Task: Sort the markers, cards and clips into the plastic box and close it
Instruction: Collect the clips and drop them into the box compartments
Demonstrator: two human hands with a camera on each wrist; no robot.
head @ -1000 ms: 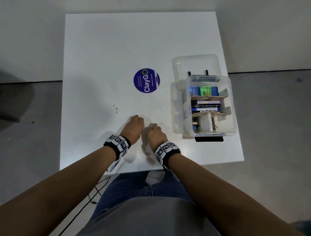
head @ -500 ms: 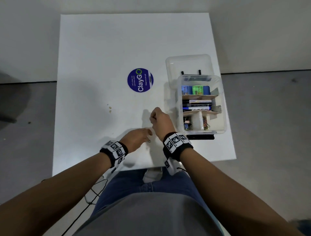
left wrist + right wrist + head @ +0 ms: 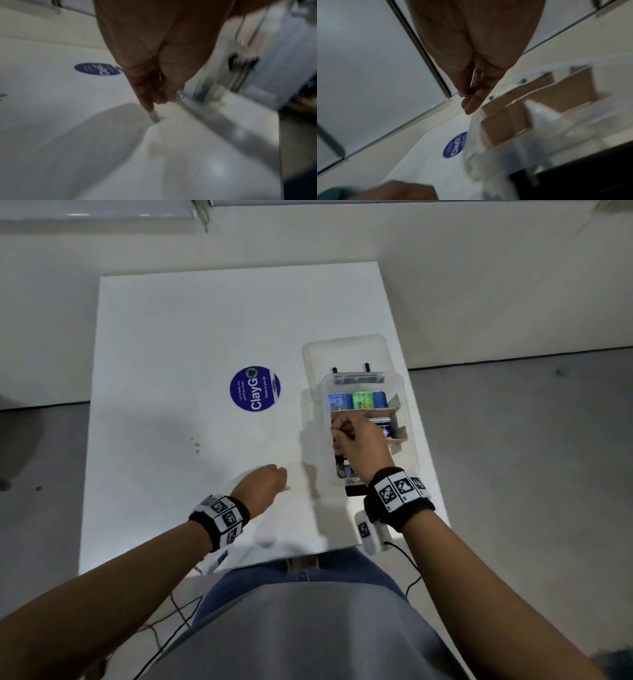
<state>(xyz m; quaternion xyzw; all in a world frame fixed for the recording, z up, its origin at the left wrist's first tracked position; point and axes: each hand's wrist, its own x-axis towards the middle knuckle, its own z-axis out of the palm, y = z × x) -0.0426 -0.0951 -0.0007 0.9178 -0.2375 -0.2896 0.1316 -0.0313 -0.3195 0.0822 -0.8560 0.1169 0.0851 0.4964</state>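
The clear plastic box (image 3: 409, 419) stands open at the table's right side, split by cardboard dividers (image 3: 505, 128). Cards (image 3: 363, 400) fill its far section, markers (image 3: 385, 424) the middle, and clips (image 3: 342, 470) the near one. My right hand (image 3: 337, 430) hovers over the box's left edge; its fingertips (image 3: 469, 104) are pressed together on something small, seemingly a paper clip. My left hand (image 3: 282, 479) rests on the table left of the box, fingers curled, pinching a small metal paper clip (image 3: 288, 489) that also shows by the thumb tip (image 3: 180, 94).
The box's clear lid (image 3: 342, 350) lies flat behind it, hinged by black clasps. A black latch (image 3: 354, 490) juts from the near end. A round blue sticker (image 3: 255, 388) and a few crumbs (image 3: 197, 445) mark the white table (image 3: 171, 337).
My right hand has lifted off the table, moved right and forward, and now hangs over the box. My left hand has curled and shifted slightly right, with a clip at its fingertips.
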